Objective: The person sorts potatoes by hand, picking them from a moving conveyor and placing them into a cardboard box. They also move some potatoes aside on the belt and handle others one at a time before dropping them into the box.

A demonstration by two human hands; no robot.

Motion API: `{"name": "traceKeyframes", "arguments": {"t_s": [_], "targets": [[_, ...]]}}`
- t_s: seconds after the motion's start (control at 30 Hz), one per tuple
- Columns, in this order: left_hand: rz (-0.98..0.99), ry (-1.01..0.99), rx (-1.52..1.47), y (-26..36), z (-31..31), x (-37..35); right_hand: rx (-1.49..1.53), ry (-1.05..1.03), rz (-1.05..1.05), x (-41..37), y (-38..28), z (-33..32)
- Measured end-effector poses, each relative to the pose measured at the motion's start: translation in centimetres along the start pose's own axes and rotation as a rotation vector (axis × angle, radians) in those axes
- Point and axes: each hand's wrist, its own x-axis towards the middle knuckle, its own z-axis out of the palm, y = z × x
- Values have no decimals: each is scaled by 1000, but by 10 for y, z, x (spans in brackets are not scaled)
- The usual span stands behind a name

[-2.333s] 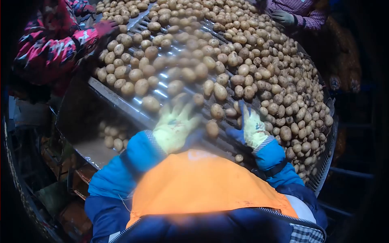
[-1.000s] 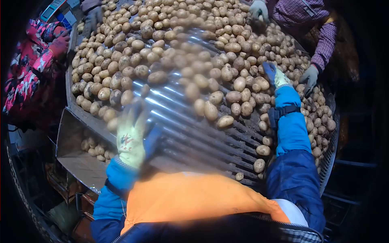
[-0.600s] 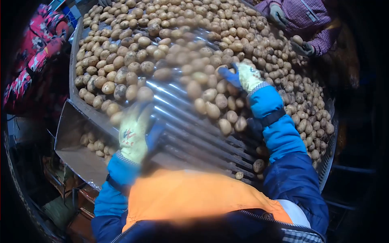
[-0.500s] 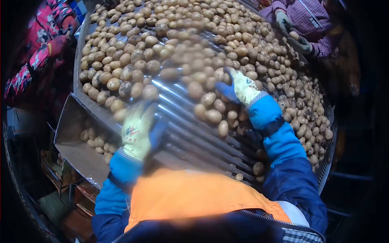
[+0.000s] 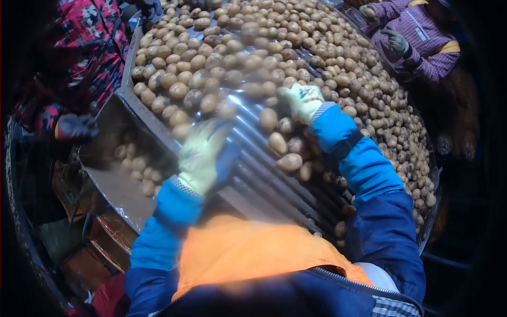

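Note:
Potatoes (image 5: 364, 87) cover much of a sloping metal table with a ribbed surface (image 5: 264, 177). My left hand (image 5: 203, 156), in a pale yellow and blue glove, is over the ribs at the left edge of the potatoes. Its fingers are spread but blurred, and nothing shows in them. My right hand (image 5: 302, 103), gloved alike, reaches into the potatoes right of the bare ribs. Its fingertips point down among them and are partly hidden, so its grip cannot be made out.
Left of the table is a cardboard-like box (image 5: 113, 185) with several potatoes. A person in a pink patterned jacket (image 5: 87, 58) stands at the left. Another in a checked purple shirt (image 5: 422, 39) stands at the back right, wearing gloves.
The view has shifted. My right hand has moved up and left, its blue fingers now less visible. The left person's gloved hand is lower, and the right person's hands have drawn apart.

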Motion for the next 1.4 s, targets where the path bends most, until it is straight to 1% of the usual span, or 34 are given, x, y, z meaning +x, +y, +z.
{"name": "traceKeyframes", "arguments": {"t_s": [0.03, 0.07, 0.1, 0.13, 0.17, 0.2, 0.23, 0.3, 0.33, 0.37, 0.43, 0.47, 0.5, 0.53, 0.6, 0.63, 0.67, 0.7, 0.77, 0.8, 0.83, 0.87, 0.93, 1.0, 1.07, 1.1, 1.13, 1.17, 1.2, 1.23, 1.27, 1.3, 1.33, 1.4], "targets": [[-29, 9, -51, 0, 0, -2, 130, 55, -26, 1, 5, -2], [-56, 20, -102, 0, 0, -4, 315, 34, 86, -1, 9, -4], [-94, 38, -179, 3, -4, -4, 382, 131, 184, -5, 8, -5], [-200, 69, -382, 9, -8, -3, 451, 229, 276, -13, -3, -11], [-306, 102, -582, 18, -11, -3, 641, 272, 335, -14, -14, -14], [-415, 138, -777, 24, -15, -6, 646, 333, 311, -19, -28, -19], [-509, 156, -931, 25, -18, -9, 926, 336, 176, -30, -53, -28], [-274, 192, -1552, 16, -7, -26, 1092, 374, -130, -42, -92, -26], [-319, 201, -1791, 16, -9, -27, 980, 426, -294, -44, -108, -20], [-371, 224, -2028, 17, -11, -28, 1222, 356, -337, -55, -133, -28], [-707, 271, -2190, 12, -27, -34, 1274, 323, -337, -48, -142, -15], [-876, 299, -2270, 11, -40, -40, 1144, 374, -358, -45, -146, -15], [-865, 263, -2201, 13, -56, -51, 1489, 334, -271, -47, -160, -13], [-883, 315, -2185, 11, -65, -61, 1387, 385, -269, -42, -161, -1], [-915, 420, -2146, 7, -85, -84, 1157, 421, -398, -52, -183, -16], [-997, 535, -2037, 15, -97, -92, 1083, 336, -419, -55, -189, -14], [-1011, 566, -1849, 19, -108, -106, 1007, 261, -449, -59, -192, -9], [-1025, 596, -1657, 20, -118, -123, 911, 246, -449, -57, -190, 11], [-1038, 670, -1624, 7, -132, -160, 775, 333, -506, -55, -196, 37], [-1021, 705, -1789, -3, -139, -181, 736, 432, -558, -56, -201, 41], [-1001, 868, -1860, -4, -149, -193, 735, 415, -563, -58, -206, 43], [-1210, 1009, -1470, 12, -168, -190, 731, 395, -560, -60, -210, 42], [-1081, 1102, -1710, -25, -177, -244, 623, 427, -520, -60, -215, 49], [-889, 1305, -1761, -66, -215, -275, 568, 455, -563, -63, -219, 43], [-585, 1637, -1727, -126, -284, -282, 542, 439, -543, -64, -222, 42], [-679, 1590, -1604, -143, -325, -280, 526, 431, -529, -66, -222, 42], [-766, 1533, -1482, -151, -349, -277, 550, 412, -528, -67, -222, 41], [-742, 1445, -1271, -159, -342, -277, 573, 395, -523, -68, -223, 40], [-713, 1346, -1069, -173, -330, -277, 594, 378, -512, -66, -222, 38], [-749, 1268, -991, -173, -317, -267, 546, 395, -510, -64, -221, 42], [-779, 1192, -910, -172, -305, -257, 507, 480, -557, -64, -220, 43], [-887, 1127, -956, -144, -287, -240, 495, 466, -541, -65, -221, 43], [-992, 1037, -1010, -131, -261, -224, 542, 375, -486, -71, -225, 27], [-998, 863, -860, -84, -214, -185, 486, 376, -550, -78, -208, 27]]}}
